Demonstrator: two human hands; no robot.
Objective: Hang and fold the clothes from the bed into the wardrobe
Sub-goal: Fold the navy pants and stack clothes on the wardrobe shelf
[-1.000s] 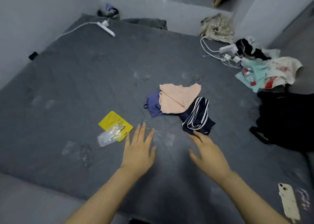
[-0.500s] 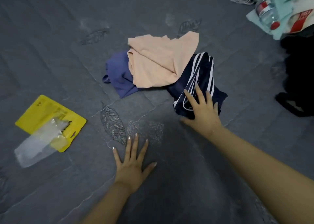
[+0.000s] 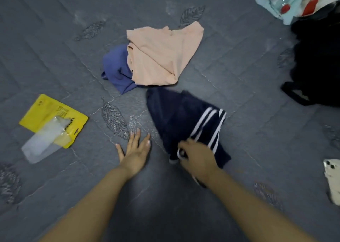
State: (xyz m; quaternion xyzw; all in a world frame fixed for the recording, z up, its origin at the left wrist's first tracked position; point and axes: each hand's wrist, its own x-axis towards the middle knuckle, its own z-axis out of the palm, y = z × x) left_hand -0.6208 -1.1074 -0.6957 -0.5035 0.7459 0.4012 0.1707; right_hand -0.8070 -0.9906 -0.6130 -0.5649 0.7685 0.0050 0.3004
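Three loose garments lie on the bed: a peach one, a blue one and navy striped shorts. Also one yellow packet, one phone, one bottle and two hands.

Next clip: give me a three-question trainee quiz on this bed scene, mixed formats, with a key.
1. True or false: the right hand grips the navy striped shorts.
2. Which garment partly covers the blue garment? A) the peach top B) a white towel C) a red scarf
3. Fill in: the left hand lies flat on the grey ____.

Key: 1 true; 2 A; 3 bedcover.
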